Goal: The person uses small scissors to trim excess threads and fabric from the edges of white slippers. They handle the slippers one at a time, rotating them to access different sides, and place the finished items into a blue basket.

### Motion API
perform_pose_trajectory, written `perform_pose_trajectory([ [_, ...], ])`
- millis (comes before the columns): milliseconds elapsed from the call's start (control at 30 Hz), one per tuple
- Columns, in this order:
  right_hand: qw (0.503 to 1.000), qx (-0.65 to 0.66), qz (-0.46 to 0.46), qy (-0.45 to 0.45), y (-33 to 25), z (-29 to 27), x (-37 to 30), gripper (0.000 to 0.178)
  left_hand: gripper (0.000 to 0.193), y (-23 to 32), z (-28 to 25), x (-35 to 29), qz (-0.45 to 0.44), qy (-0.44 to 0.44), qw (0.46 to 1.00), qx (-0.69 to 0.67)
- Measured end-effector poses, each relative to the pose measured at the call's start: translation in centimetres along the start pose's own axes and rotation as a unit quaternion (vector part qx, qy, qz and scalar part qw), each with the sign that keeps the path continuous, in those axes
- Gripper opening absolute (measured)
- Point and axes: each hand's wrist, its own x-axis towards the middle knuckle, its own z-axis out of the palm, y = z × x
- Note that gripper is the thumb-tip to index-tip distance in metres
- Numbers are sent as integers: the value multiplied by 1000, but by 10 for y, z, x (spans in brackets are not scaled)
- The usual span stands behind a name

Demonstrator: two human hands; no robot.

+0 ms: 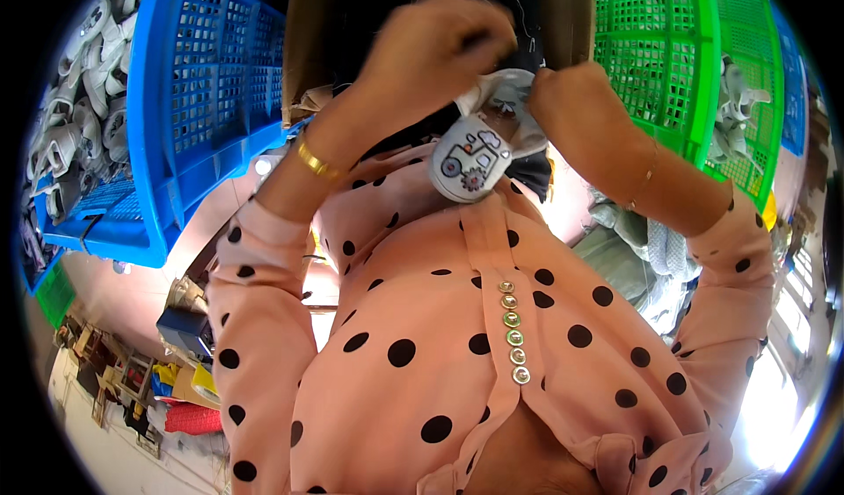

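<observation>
A small white shoe upper (470, 163) with a tractor picture hangs in front of my chest, its lining and opening facing up. My right hand (576, 104) is closed in a pinch on its upper right edge. Just above and left of the shoe upper is my left hand (435, 47), blurred, with its fingers curled together. What those fingers hold, if anything, is hidden. The left hand's wrist, with a gold-coloured bracelet (316, 161), passes left of the shoe upper.
A blue crate (163, 117) stands at my left, with many grey-white shoe pieces (75, 134) beyond its wall. Green crates (655, 47) stand at my right, one holding pale pieces (738, 108). Ahead, a cardboard edge (567, 16) flanks dark material. Wrapped bundles (629, 240) lie below my right forearm.
</observation>
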Motion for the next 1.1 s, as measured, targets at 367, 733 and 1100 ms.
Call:
perform_pose_trajectory([
  [367,974,170,77,130,-6,10,-19,38,36,17,6,-91,-265,101,940,-190],
  [733,801,508,100,299,2,12,-15,49,26,5,0,-67,-357,70,892,-267],
  [1100,529,841,4,116,-33,27,13,28,30,30,-2,-76,-390,20,857,-335],
])
